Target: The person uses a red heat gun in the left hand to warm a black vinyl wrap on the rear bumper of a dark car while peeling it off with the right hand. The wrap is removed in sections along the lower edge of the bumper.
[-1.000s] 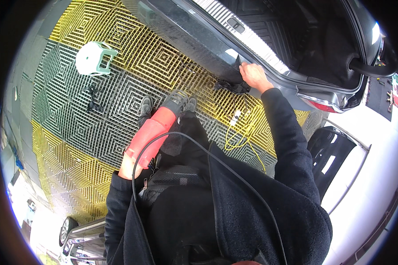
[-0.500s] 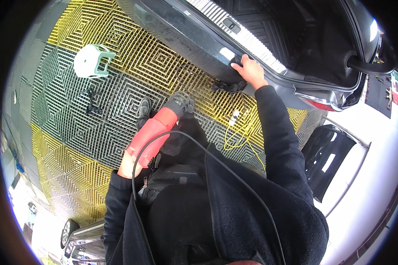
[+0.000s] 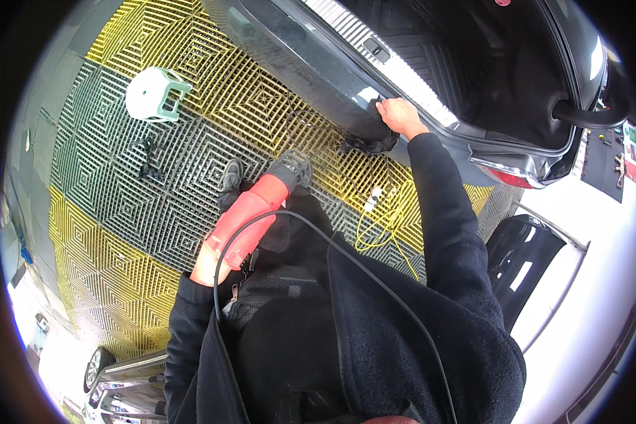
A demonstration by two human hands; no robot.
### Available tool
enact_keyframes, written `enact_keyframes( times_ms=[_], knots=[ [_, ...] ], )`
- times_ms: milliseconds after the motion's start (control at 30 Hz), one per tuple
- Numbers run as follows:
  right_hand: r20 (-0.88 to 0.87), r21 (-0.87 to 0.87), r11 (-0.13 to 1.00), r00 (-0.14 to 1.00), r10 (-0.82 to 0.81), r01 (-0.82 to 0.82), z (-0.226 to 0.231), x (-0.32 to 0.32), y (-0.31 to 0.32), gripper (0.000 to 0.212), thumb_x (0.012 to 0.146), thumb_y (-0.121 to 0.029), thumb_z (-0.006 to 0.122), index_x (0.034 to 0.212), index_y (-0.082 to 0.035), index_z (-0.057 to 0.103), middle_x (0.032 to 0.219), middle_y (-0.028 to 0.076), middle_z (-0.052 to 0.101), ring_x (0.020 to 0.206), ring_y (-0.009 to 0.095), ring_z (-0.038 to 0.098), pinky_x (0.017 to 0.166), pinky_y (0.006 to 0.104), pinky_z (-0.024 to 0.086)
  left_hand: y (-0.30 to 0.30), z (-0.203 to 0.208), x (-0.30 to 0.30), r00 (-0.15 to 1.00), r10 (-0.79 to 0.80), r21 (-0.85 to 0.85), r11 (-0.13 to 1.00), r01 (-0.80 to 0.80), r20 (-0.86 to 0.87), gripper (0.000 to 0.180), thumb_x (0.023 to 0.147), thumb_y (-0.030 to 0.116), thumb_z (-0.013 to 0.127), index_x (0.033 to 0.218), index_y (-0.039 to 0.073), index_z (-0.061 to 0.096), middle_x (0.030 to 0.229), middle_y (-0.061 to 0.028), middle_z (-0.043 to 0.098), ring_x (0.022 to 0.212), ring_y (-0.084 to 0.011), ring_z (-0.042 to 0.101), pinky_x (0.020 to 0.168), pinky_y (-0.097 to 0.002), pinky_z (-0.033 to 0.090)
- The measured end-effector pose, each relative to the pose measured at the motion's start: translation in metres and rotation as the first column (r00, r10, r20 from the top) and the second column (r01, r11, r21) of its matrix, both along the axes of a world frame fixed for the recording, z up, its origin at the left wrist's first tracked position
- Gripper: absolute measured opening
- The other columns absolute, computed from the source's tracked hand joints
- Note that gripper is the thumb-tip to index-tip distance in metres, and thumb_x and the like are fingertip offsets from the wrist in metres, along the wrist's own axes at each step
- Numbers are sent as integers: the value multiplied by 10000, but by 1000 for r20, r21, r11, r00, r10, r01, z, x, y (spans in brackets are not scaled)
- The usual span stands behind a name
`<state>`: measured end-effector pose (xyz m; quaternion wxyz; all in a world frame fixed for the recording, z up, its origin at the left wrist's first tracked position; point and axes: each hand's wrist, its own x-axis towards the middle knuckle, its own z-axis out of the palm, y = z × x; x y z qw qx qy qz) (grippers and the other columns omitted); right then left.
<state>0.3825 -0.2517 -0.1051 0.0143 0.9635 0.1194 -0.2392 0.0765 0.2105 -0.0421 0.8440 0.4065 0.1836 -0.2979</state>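
My left hand (image 3: 209,263) is wrapped round the rear of a red heat gun (image 3: 249,220) with a dark nozzle. The tool points down and forward, above my shoes, and a black cable arcs from it across my jacket. My right hand (image 3: 402,118) is at the grey car bumper (image 3: 307,67), below the open boot. Its fingers pinch the upper edge of a thin black sheet (image 3: 376,133), which lies crumpled against the bumper and hangs below it. My left fingers are mostly hidden behind the tool.
A pale green stool (image 3: 152,95) stands on the slatted yellow and grey floor, near a black scrap (image 3: 148,161). A yellow cord (image 3: 385,225) with a white plug (image 3: 374,198) lies right of my feet. A glossy black panel (image 3: 521,265) is at the right; another car (image 3: 124,387) is lower left.
My right thumb and fingers have drawn together on the black sheet, which now shows more beside the bumper. The head view has shifted slightly. My left hand keeps its hold on the heat gun.
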Motion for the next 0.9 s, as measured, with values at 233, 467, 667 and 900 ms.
enact_keyframes(
  times_ms=[233,467,667,900],
  knots=[
    [100,40,996,992,76,-80,-1,-7,-1,455,1032,-357,483,845,-9,708,854,244,707,869,438,684,809,531,534,-15,-4,2,998,-49,12,999,48,39,366,1002,158,591,1341,20,593,1307,-137,653,1203,-266,632,1000,-369,518],
    [137,73,993,987,87,-98,7,-15,3,421,1030,-352,502,853,-18,689,808,241,699,812,445,684,764,538,540,-17,-2,-1,997,-61,30,998,59,54,363,1001,154,590,1339,21,595,1307,-136,653,1205,-266,631,1000,-369,517],
    [190,60,991,976,104,-118,8,-21,4,396,1015,-325,524,812,-29,690,765,206,697,772,414,689,721,504,544,-18,-2,0,996,-67,39,997,65,61,361,1001,150,589,1338,21,597,1307,-136,653,1206,-266,630,1000,-369,517],
    [183,110,987,978,98,-120,7,-27,2,388,1032,-350,502,849,-32,626,751,236,673,759,456,666,713,552,529,-16,-1,5,994,-85,42,996,83,61,358,1000,145,588,1336,22,598,1307,-136,653,1207,-267,629,1000,-369,516]
  ],
)
